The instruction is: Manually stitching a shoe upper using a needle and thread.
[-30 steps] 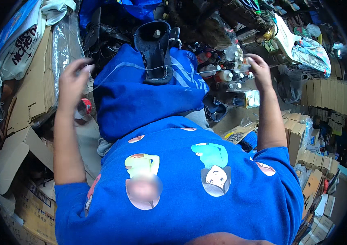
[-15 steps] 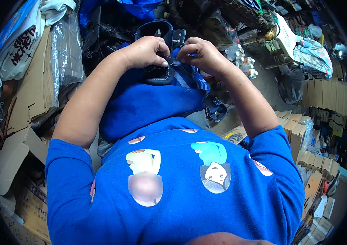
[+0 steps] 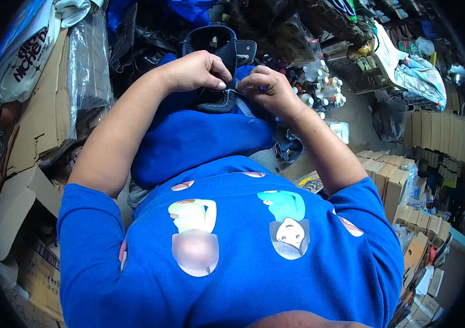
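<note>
A black leather shoe [image 3: 231,54] with a strap with holes rests on my lap, its open top facing up. White stitches [image 3: 226,101] run along its near edge. Over that edge my left hand [image 3: 199,71] is closed, thumb and fingertips bent together; what lies between them is too small to make out. Just to its right, my right hand [image 3: 268,90] pinches a thin white thread [image 3: 231,90] beside the stitched edge. The fingertips of both hands are a short gap apart. Blue cloth [image 3: 205,134] covers my lap under the shoe.
Flattened cardboard [image 3: 44,117] and plastic wrap stand at the left, above an open carton [image 3: 11,213]. Several white-capped bottles [image 3: 328,90] stand on the floor at the right. A dark strapped piece [image 3: 289,147] lies by my right leg. Stacked boxes [image 3: 391,183] fill the right side.
My right hand has come down and slightly right, nearer the stitched edge. My left hand has barely moved. The shoe's strap now shows farther to the right.
</note>
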A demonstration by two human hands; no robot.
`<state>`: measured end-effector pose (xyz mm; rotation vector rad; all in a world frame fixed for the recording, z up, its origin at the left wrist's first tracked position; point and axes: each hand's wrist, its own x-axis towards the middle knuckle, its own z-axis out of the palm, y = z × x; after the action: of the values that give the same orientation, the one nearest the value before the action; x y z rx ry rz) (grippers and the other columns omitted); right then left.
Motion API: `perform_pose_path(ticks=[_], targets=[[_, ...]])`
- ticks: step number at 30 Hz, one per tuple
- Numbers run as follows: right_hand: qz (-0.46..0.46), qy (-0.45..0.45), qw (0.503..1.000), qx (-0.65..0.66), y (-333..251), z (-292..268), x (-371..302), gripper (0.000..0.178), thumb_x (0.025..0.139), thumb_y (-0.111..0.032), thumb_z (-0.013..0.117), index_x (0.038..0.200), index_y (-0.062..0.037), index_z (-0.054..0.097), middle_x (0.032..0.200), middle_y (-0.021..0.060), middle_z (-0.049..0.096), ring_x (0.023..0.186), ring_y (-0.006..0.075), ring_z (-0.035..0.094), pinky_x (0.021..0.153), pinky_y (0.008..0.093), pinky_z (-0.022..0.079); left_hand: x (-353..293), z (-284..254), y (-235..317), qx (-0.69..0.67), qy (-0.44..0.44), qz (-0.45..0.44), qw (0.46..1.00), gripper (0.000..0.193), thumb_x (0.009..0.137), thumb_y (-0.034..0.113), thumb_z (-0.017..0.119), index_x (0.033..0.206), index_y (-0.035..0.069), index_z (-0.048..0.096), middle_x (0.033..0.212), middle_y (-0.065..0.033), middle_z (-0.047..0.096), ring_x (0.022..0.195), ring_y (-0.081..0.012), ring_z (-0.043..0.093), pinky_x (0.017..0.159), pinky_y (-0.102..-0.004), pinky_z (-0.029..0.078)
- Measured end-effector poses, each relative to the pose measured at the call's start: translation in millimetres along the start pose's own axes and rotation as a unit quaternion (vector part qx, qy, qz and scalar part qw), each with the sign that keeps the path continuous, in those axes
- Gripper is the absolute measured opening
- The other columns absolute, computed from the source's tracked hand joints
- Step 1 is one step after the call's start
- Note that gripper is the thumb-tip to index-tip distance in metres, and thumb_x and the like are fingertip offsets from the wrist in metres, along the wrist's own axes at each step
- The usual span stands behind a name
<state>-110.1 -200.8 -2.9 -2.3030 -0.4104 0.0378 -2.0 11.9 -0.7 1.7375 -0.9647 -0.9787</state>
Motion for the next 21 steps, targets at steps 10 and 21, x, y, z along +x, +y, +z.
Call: perform_pose_path(ticks=[10,21], targets=[[-0.074,-0.024,0.986,-0.148,-17.5,-6.8,-1.2,0.02,0.078,-0.011,0.065,0.094,-0.0203,0.072,0.083,0.0079,0.06,0.081,0.0284,0.061,0.072,0.0387,0.049,-2.9,-1.9,8.3,0.104,-0.043,0.013,0.994,0.031,0.077,0.007,0.065,0.107,0.005,0.07,0.087,-0.0072,0.056,0.084,-0.0204,0.056,0.081,-0.0299,0.046],[-0.11,-0.16,0.885,-0.422,-66.6,-5.3,27.8,0.019,0.076,-0.01,0.057,0.089,-0.0112,0.071,0.088,0.0102,0.058,0.089,0.027,0.057,0.077,0.0371,0.044,-3.5,9.4,2.9,0.215,0.054,0.052,0.974,0.028,0.07,0.0,0.069,0.098,0.007,0.072,0.09,-0.0109,0.06,0.09,-0.027,0.062,0.082,-0.0343,0.05]])
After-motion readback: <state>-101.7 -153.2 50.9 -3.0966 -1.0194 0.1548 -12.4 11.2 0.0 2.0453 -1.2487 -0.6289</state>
